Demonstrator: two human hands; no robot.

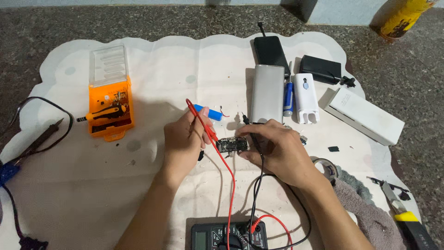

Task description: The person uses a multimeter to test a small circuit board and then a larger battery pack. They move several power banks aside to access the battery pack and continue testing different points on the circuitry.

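My left hand (185,139) holds a red test probe (203,121), its tip down on a small black circuit board (232,145) lying on the white mat (157,185). My right hand (277,148) grips a black test probe (252,132) that touches the board's right side. Red and black leads run from the probes back to a dark multimeter (230,235) at the near edge. A blue cylindrical battery cell (210,114) lies just behind my left hand.
An orange screwdriver kit (111,109) with its clear lid open sits at the left, a soldering iron (39,136) further left. Behind are a silver power bank (267,92), black cases, a white holder (306,98) and a white box (365,115). A grey towel, tape roll and utility knife (407,217) lie right.
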